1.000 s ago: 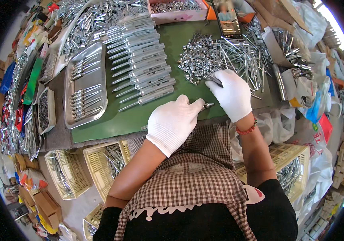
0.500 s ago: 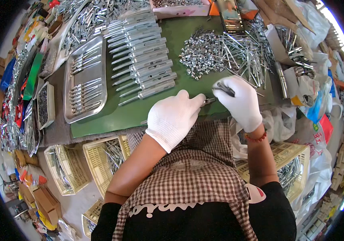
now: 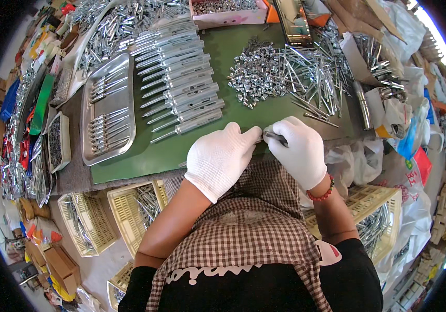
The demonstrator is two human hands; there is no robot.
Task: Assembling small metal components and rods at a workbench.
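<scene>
Both gloved hands are meeting over the green mat [image 3: 223, 151]: the right hand [image 3: 298, 151] fingers are pinching a metal rod [image 3: 275, 136], and the left hand [image 3: 223, 158] fingertips are pressing together at its tip; keeping them aligned should help.

a green-topped table [image 3: 233, 47] carries a row of assembled metal bolts [image 3: 181, 88], a loose heap of small metal parts [image 3: 285, 78] and a steel tray [image 3: 106, 109].
</scene>
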